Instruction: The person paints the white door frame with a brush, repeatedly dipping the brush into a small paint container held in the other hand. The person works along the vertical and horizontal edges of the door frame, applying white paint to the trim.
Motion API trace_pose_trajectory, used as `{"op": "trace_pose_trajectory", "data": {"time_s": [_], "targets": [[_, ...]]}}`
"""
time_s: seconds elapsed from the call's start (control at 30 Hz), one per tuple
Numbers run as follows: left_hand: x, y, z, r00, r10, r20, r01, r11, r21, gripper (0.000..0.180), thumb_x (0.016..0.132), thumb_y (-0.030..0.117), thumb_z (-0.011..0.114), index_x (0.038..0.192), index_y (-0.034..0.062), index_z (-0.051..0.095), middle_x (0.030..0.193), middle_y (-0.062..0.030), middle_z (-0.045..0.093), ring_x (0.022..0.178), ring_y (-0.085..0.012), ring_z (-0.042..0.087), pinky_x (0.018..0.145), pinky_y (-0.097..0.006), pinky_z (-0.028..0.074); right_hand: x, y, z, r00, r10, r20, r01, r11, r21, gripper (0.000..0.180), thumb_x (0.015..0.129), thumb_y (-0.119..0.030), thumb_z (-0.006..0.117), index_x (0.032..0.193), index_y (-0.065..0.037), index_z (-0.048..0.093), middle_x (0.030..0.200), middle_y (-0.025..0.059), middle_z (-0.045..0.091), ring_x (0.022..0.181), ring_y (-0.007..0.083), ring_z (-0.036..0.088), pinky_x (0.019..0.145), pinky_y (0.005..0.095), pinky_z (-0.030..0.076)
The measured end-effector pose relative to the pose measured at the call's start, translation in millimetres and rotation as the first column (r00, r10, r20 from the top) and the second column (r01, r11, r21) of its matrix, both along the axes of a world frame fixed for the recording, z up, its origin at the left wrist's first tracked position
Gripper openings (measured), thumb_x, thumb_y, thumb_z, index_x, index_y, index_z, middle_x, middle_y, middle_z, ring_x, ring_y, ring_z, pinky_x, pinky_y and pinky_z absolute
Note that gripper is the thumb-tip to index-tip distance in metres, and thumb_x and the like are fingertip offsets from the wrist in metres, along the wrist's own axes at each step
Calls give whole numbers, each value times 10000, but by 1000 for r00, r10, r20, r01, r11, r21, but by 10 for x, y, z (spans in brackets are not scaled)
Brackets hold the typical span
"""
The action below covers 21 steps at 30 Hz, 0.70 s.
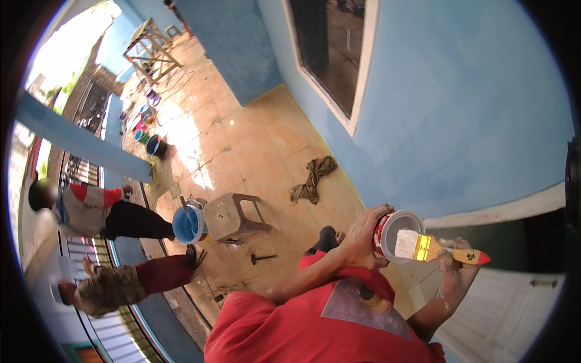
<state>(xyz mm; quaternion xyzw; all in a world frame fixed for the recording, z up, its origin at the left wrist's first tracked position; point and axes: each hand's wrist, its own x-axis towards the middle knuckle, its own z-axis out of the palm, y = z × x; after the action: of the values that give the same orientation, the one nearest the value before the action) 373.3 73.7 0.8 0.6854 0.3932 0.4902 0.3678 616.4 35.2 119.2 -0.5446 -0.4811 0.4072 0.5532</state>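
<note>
My left hand [362, 235] is wrapped round the side of a small red paint can [380, 237] with a pale grey rim. In my right hand [455, 273] is a flat paintbrush [439, 250] with a wooden handle, a red tip and a yellow-wrapped ferrule. Its whitish bristles lie across the can's mouth; whether they touch the inside I cannot tell. Whitish smears mark the fingers of my right hand. How much paint the can holds is not plain.
A plastic stool [233, 218] and a blue paint bucket [189, 224] stand on the tiled floor. A hammer [263, 258] and a dark rag [313, 179] lie nearby. Two people [91, 209] are at the left. A blue wall [460, 115] with a window [330, 54] rises ahead.
</note>
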Motion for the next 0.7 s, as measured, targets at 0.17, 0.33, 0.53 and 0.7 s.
{"op": "trace_pose_trajectory", "data": {"time_s": [0.17, 0.33, 0.53, 0.7], "targets": [[-23, -258, 4, 996, 39, 77, -27, 989, -148, 1168, 565, 231, 964, 1557, 34, 380, 1511, -245, 534, 1415, -456, 536, 1207, -523, 446, 203, -36, -74, 999, -22, 31, 27, 978, -206, 292, 850, -69, 887, 1087, 31, 749, 960, 9, 681, 861, 93, 634, 773, 260, 514], [-17, -512, 18, 994, 103, -40, -106, 991, -78, 1172, 560, 257, 962, 1555, 40, 382, 1509, -243, 542, 1412, -459, 539, 1206, -537, 446, 177, -232, -130, 993, -74, -91, 67, 995, -80, 254, 901, -100, 857, 1106, 16, 763, 888, 3, 679, 667, 38, 524, 575, 211, 379], [6, -731, -30, 991, 126, -39, -128, 990, -57, 1156, 552, 264, 960, 1541, 45, 402, 1499, -234, 551, 1407, -459, 541, 1199, -533, 452, 309, -379, -215, 994, -83, -70, 70, 983, -168, 242, 919, -124, 848, 1086, 18, 745, 864, 18, 668, 595, 48, 500, 513, 208, 355], [-55, -828, 10, 987, 153, -54, -159, 980, -124, 1169, 542, 260, 970, 1544, 46, 407, 1507, -230, 556, 1428, -451, 534, 1206, -523, 448, 302, -388, -216, 972, -136, -190, 128, 990, -55, 242, 939, -176, 844, 1070, 2, 744, 854, 28, 666, 569, 71, 510, 489, 223, 366]]}}
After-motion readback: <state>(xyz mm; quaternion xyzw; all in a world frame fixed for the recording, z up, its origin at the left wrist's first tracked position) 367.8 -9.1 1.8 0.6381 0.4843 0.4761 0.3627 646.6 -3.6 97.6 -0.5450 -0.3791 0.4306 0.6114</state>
